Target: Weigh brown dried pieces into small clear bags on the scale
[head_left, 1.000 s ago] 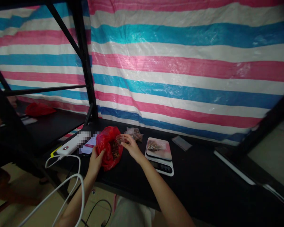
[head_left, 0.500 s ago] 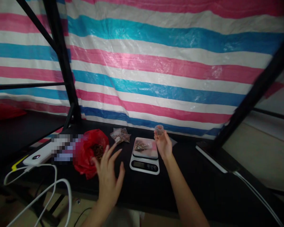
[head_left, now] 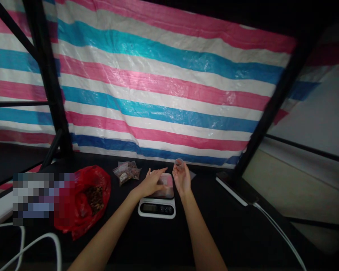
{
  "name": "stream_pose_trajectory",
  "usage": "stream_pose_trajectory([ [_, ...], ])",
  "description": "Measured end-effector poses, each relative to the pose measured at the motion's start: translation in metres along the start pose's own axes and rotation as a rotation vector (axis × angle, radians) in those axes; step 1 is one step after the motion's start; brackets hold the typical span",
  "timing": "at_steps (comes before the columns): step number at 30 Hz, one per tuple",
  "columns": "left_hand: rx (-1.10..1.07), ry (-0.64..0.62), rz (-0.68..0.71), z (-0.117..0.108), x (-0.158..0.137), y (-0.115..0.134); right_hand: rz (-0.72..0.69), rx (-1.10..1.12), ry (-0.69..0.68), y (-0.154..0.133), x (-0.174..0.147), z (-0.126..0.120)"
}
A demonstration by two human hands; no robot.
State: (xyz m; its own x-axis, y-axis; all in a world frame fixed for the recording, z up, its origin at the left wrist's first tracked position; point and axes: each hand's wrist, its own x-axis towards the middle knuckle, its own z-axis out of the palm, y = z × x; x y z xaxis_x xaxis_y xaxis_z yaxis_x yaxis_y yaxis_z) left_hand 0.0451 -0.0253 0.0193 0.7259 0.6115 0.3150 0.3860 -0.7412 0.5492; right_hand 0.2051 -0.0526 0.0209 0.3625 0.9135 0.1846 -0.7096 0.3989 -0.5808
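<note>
My right hand (head_left: 182, 180) holds a small clear plastic cup (head_left: 179, 163) upright, just right of a white digital kitchen scale (head_left: 157, 215). Over the scale's pan (head_left: 167, 190) reaches my left hand (head_left: 152, 183), its fingers stretched out and apart. It covers much of the pan, and the small bag of dried brown bits that lay there is hidden. Whether the fingers touch the pan I cannot tell. Left of the scale, several small zip bags (head_left: 127, 172) with brown contents lie in a pile. A red plastic bag (head_left: 81, 210) stands open, with loose brown pieces (head_left: 95, 199) inside.
A dark flat device with a white edge (head_left: 233, 190) lies at the right, with white cables (head_left: 281, 229) running from it. White cords (head_left: 42, 239) loop at the lower left. Black metal posts (head_left: 46, 82) frame a striped plastic sheet (head_left: 158, 94) behind the black table (head_left: 124, 241).
My left hand has moved right, from beside the red bag to over the scale. The cup stays in my right hand. The camera's view has shifted to the right.
</note>
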Motion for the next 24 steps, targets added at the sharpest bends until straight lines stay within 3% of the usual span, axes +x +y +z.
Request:
stream_pose_trajectory([
  [3,-0.052,0.027,-0.019,-0.001,-0.001,-0.008,0.017,-0.009,0.001,0.002,0.000,0.002],
  [13,-0.119,0.029,0.124,-0.002,0.001,-0.013,0.067,-0.037,0.003,0.009,0.001,0.003],
  [18,-0.188,0.057,0.103,0.000,0.001,-0.017,0.055,-0.053,-0.020,0.007,0.000,0.002],
  [24,-0.595,0.142,0.032,-0.001,0.003,-0.013,0.070,-0.115,-0.026,0.011,0.001,0.003],
])
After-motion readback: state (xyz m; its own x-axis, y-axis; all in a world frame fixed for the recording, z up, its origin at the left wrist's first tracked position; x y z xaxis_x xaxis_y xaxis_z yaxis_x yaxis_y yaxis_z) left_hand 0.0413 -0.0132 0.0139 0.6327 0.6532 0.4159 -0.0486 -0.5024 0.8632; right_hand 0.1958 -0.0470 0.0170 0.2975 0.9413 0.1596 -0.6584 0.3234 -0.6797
